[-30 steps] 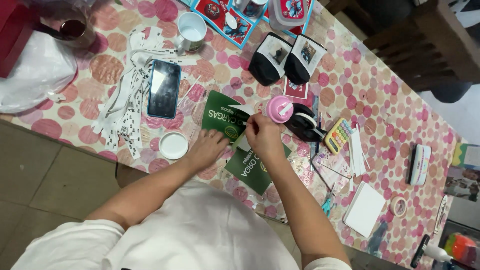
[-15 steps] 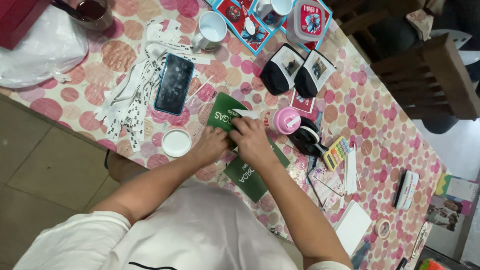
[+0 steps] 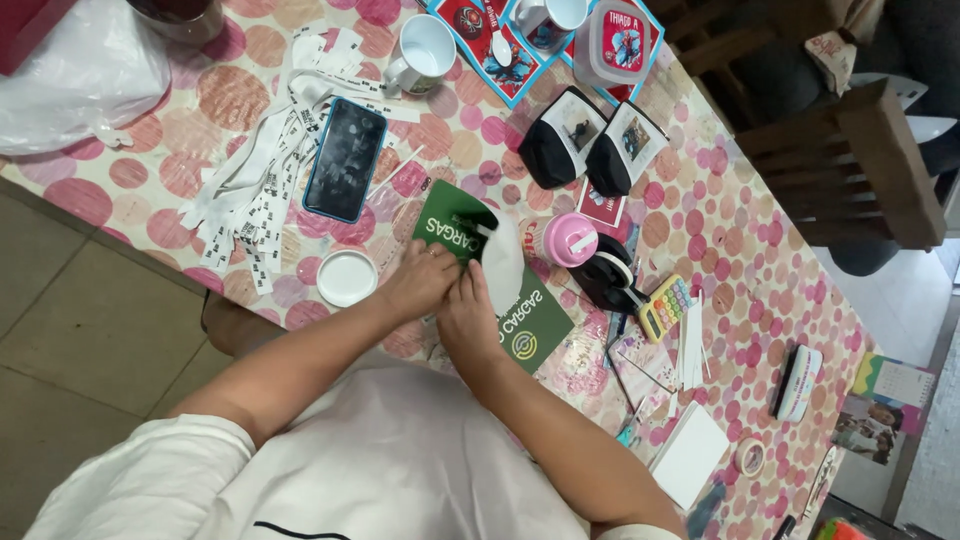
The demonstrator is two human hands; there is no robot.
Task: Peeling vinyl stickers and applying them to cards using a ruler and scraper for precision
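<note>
A: Fingers of left hand (image 3: 420,285) and right hand (image 3: 470,310) pinched on a white sticker (image 3: 502,262), laid over a green card (image 3: 455,222) on the dotted counter (image 3: 730,270).

B: Best smoothed slowly from one edge, card pinned flat, clear of the pink cup (image 3: 570,240) beside.

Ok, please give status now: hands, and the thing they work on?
Left hand and right hand together on green card, white piece at fingers. Pink cup close beside.
</note>
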